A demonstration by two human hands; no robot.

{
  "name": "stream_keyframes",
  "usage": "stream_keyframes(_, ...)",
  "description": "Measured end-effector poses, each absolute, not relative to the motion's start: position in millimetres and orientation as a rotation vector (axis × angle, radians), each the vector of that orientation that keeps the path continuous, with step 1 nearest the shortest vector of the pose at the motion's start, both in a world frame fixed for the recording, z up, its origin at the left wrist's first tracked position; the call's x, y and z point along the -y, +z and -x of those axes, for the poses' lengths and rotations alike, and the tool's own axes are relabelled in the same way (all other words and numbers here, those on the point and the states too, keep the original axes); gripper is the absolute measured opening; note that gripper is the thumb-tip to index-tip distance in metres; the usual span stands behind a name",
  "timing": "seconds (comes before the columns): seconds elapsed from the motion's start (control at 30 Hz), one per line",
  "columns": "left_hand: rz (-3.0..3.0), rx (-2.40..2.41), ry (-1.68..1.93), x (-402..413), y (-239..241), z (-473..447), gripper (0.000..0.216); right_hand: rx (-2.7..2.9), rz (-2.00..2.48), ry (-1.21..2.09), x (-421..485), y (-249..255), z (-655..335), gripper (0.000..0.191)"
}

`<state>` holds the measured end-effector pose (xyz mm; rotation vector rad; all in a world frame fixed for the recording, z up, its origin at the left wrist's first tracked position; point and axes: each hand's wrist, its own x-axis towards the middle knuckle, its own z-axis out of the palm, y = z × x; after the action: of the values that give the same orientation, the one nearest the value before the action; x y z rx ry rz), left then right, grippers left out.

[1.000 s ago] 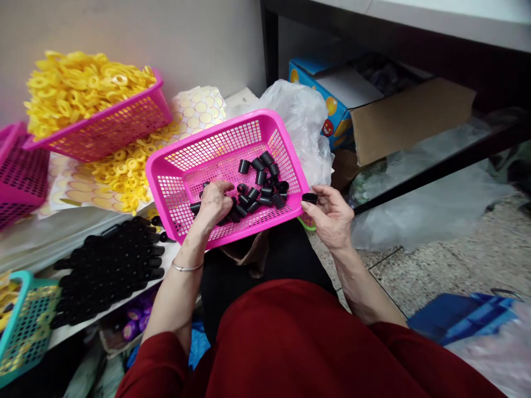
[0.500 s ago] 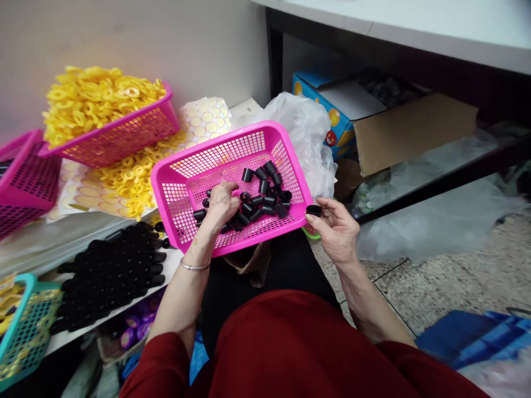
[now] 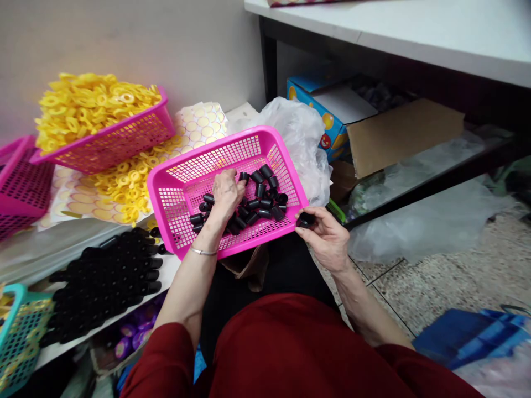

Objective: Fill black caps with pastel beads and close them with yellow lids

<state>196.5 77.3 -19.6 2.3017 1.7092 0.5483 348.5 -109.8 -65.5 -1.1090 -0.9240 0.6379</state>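
Note:
A pink plastic basket (image 3: pixel 224 251) rests tilted across my lap, with several short black caps (image 3: pixel 265 204) lying loose inside. My left hand (image 3: pixel 227 193) is down in the basket among the caps. Its fingers are curled downward and closed, and the fingertips are hidden, so what they hold does not show. Just outside the basket's right corner, my right hand (image 3: pixel 329 235) pinches a black cap (image 3: pixel 306 219) between thumb and fingers, its open end showing.
On the left, a pink basket (image 3: pixel 124 146) is heaped with yellow ring-shaped pieces (image 3: pixel 95 105). Rows of black tubes (image 3: pixel 103 282) lie on a white surface, near a teal basket (image 3: pixel 31 326). At right are a white table (image 3: pixel 394 33), an opened carton (image 3: pixel 402 135) and plastic bags (image 3: pixel 294 132).
My left hand has shifted slightly within the basket and its fingers have curled down. The cap in my right hand has been turned and moved slightly left. The view has shifted a little.

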Motion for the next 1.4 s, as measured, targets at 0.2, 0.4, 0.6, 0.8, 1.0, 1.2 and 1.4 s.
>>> stream_keyframes(0.2,-2.242,-1.597,0.435,-101,-17,-198,0.01,0.915,1.102,0.694,108,-58,-342,0.042)
stream_keyframes(0.4,-1.647,-0.954,0.651,-39,15,-180,0.034,0.902,1.004,0.718,105,-45,-337,0.037)
stream_keyframes(0.6,-1.239,-0.815,0.734,27,11,-173,0.04,0.692,0.768,0.923,105,-32,-324,0.035)
stream_keyframes(0.8,-1.103,-0.806,0.889,50,-13,-173,0.04,0.739,0.887,0.886,108,-32,-310,0.027)
stream_keyframes(1.0,-1.066,-0.817,0.907,61,-16,-171,0.038,0.79,1.015,0.763,108,-39,-304,0.029)
stream_keyframes(1.2,-0.998,-0.821,0.868,62,-19,-169,0.041,0.798,0.972,0.738,109,-44,-301,0.022)
stream_keyframes(1.4,-0.94,-0.802,0.892,65,-24,-171,0.04,1.083,1.145,0.554,116,-49,-297,0.034)
